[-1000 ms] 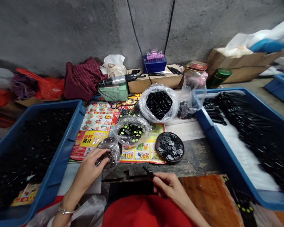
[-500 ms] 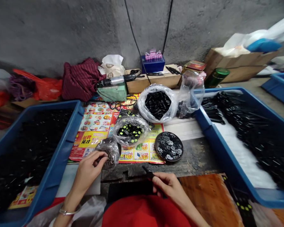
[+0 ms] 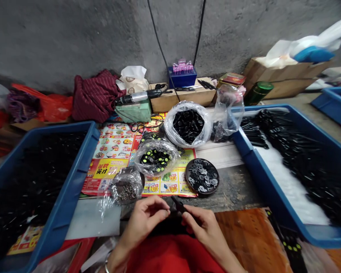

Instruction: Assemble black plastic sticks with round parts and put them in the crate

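My right hand (image 3: 200, 222) grips a slim black plastic part (image 3: 178, 204), its narrow end pointing up and left. Just left of that part is my left hand (image 3: 149, 216), thumb and fingertips brought together; whatever is between them is too small to make out. Behind my left hand lies an open clear bag of small metal screws (image 3: 127, 192). Farther back sits a bag of black pieces with yellow-green discs (image 3: 156, 159). A round dark dish (image 3: 202, 192) of flat grey metal pieces stands beyond my right hand.
Blue trays of black parts flank me, one left (image 3: 95, 132) and one right (image 3: 251, 151). A bag of black pieces (image 3: 188, 127) stands at the back. An electric screwdriver (image 3: 138, 96) rests on a green box (image 3: 135, 112). Newspaper (image 3: 113, 142) covers part of the bench.
My left hand has left the bag of screws and moved right, close to the black part. My right hand stays in about the same place, still holding it.
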Action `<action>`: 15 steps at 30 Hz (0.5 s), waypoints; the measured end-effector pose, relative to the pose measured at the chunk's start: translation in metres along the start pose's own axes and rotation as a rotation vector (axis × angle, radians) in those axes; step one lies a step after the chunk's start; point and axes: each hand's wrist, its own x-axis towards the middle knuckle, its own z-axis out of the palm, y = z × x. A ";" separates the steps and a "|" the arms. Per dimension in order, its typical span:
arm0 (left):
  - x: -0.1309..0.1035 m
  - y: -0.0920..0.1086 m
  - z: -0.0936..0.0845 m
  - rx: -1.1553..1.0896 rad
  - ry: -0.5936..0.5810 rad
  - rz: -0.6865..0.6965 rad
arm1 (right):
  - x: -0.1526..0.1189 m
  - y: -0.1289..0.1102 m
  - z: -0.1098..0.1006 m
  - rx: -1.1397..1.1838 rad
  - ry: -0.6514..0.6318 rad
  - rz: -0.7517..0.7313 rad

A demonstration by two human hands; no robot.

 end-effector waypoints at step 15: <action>0.002 -0.004 0.029 0.238 0.032 0.047 | -0.008 0.009 0.004 -0.242 0.137 -0.394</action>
